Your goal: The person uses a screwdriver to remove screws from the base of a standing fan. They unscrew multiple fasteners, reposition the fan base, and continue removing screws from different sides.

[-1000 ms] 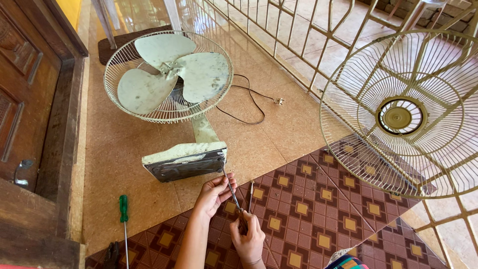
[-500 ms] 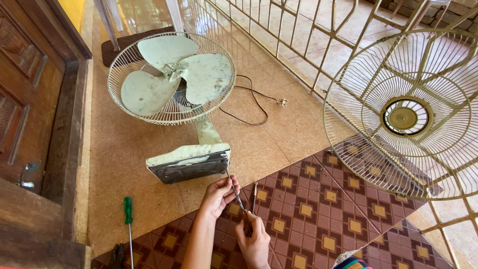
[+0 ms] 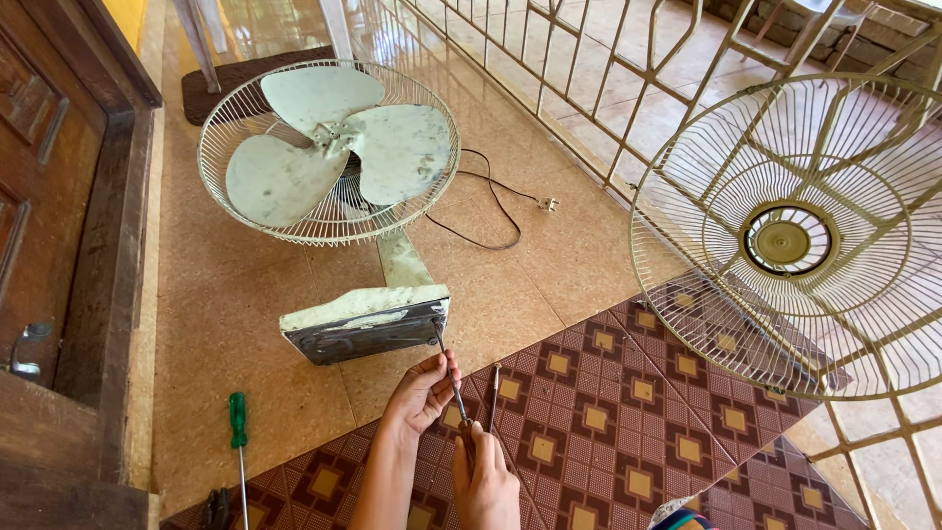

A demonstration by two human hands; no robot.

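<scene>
An old pale-green fan lies on the floor with its blades (image 3: 334, 147) facing up inside the rear wire guard (image 3: 235, 211). Its rectangular base (image 3: 361, 322) is tipped on edge, metal underside toward me. A screwdriver (image 3: 447, 367) has its tip at the base's lower right corner. My left hand (image 3: 420, 395) pinches the shaft near the middle. My right hand (image 3: 485, 481) is closed on the handle, lower down. A second thin metal tool (image 3: 494, 393) lies on the mat just right of my hands.
The detached front wire guard (image 3: 785, 240) leans against the metal railing (image 3: 589, 88) at right. A green-handled screwdriver (image 3: 237, 432) lies at lower left beside a wooden door frame (image 3: 108, 245). The black cord with plug (image 3: 510, 201) trails behind the fan. A patterned mat (image 3: 628, 432) covers the near floor.
The view has shifted slightly, so the fan and guard sit a little lower in frame. My hands stay on the screwdriver at the base corner with only small movement.
</scene>
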